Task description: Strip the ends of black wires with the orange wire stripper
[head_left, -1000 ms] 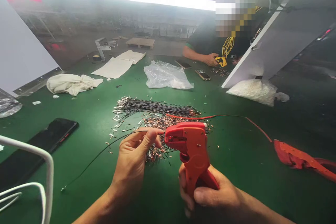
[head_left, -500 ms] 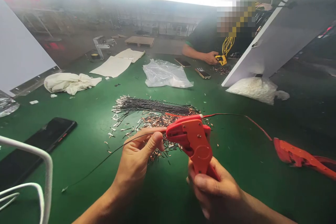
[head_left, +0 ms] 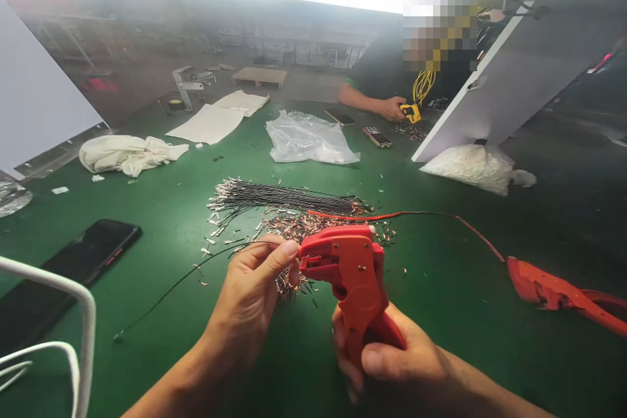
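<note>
My left hand point(head_left: 259, 281) pinches a thin black wire point(head_left: 171, 304) between thumb and forefinger. The wire's long tail curves down to the left and ends in a small metal terminal point(head_left: 117, 337). Wrapped round the handles of a red wire stripper point(head_left: 360, 281) is my right hand point(head_left: 396, 356). The stripper's jaws face left, right beside my left fingertips; whether the wire's end lies inside them is hidden. Behind the tool lie a bundle of black wires point(head_left: 289, 196) with terminals on their left ends and a heap of copper and black scraps point(head_left: 289, 227).
A second red stripper point(head_left: 553, 284) lies at right, near a thin red strip point(head_left: 382, 215). At left are a phone point(head_left: 73, 274) and a white cable point(head_left: 88, 313). Farther back lie a plastic bag point(head_left: 308, 137) and a white cloth point(head_left: 127, 153). Across the table, a person holds a yellow tool point(head_left: 411, 112).
The wire stripper has shifted slightly left and down, and its handles are spread wider apart. My left hand has moved a little left, still pinching the wire.
</note>
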A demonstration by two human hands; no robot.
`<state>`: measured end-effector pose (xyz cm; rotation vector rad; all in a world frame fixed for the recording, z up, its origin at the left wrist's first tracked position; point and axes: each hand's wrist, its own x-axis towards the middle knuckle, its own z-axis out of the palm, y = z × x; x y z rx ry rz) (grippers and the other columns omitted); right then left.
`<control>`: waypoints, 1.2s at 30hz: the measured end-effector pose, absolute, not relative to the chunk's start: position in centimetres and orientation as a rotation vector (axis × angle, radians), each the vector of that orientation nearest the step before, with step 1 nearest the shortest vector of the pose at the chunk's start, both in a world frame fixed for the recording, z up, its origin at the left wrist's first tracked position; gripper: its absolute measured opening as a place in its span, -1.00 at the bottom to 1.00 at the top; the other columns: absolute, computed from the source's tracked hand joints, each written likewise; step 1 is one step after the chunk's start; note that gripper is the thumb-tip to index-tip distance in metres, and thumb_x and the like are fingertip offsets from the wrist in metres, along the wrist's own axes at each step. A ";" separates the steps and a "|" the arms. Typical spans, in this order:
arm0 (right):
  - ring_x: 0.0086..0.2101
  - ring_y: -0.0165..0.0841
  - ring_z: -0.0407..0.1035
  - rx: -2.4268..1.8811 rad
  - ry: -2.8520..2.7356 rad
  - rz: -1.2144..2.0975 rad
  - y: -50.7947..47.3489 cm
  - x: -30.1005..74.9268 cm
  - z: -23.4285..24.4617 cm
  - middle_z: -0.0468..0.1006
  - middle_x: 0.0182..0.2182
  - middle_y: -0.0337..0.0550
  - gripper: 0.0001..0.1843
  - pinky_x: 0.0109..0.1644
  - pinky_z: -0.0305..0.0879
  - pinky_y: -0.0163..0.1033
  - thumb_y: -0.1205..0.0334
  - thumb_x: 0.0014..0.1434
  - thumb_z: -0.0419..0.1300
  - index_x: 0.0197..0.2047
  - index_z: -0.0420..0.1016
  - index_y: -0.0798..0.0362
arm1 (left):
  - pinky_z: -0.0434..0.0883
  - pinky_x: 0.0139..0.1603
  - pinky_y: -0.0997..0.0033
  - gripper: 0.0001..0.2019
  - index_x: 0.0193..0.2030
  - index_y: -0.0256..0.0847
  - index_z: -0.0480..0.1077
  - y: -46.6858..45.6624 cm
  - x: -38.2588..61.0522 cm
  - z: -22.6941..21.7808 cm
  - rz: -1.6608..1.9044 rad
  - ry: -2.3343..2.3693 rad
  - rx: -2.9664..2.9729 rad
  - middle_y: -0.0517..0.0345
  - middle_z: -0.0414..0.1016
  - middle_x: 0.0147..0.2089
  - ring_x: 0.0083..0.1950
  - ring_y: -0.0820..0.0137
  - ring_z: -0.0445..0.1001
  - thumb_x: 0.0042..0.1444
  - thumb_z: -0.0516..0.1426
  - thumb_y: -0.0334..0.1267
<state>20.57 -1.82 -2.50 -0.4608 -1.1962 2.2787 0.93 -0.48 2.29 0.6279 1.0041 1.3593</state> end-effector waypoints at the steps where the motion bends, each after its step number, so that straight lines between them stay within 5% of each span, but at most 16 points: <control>1: -0.53 -0.49 0.26 -0.476 -1.180 2.260 -1.9 20.5 -2.5 0.37 -0.51 -0.23 -0.64 -0.42 0.25 -0.36 0.04 0.12 0.30 -0.22 0.35 0.15 | 0.32 -0.24 0.52 -0.76 -0.47 -0.25 0.47 -0.5 1.0 2.4 1.346 0.993 0.585 0.21 0.45 -0.46 -0.35 0.48 0.36 -0.07 0.36 -0.14; 14: -0.48 -0.46 0.24 -0.571 -1.328 2.147 -1.5 20.5 -2.0 0.40 -0.48 -0.22 -0.60 -0.40 0.16 -0.34 0.00 0.11 0.31 -0.21 0.33 0.15 | 0.31 -0.50 0.68 -0.77 -0.53 -0.27 0.44 -0.2 0.9 3.4 1.344 0.917 0.340 0.30 0.40 -0.52 -0.52 0.62 0.25 -0.22 0.42 -0.31; 26: -0.43 -0.43 0.19 -0.567 -1.443 2.123 -1.3 20.5 -1.7 0.35 -0.43 -0.20 -0.60 -0.36 0.11 -0.31 -0.03 0.12 0.28 -0.23 0.32 0.14 | 0.45 -0.31 0.61 -0.80 -0.49 -0.23 0.48 -0.3 0.6 2.3 1.251 0.876 0.175 0.31 0.21 -0.71 -0.53 0.55 0.33 0.15 0.22 -0.26; 36: -0.43 -0.42 0.17 -0.557 -1.472 2.062 -1.1 20.6 -1.7 0.34 -0.42 -0.21 -0.62 -0.37 0.08 -0.30 -0.03 0.15 0.25 -0.22 0.31 0.11 | 0.30 -0.57 0.70 -0.75 -0.55 -0.32 0.45 0.1 0.3 3.3 1.242 1.006 0.111 0.30 0.06 -0.77 -0.52 0.51 0.34 0.14 0.18 -0.36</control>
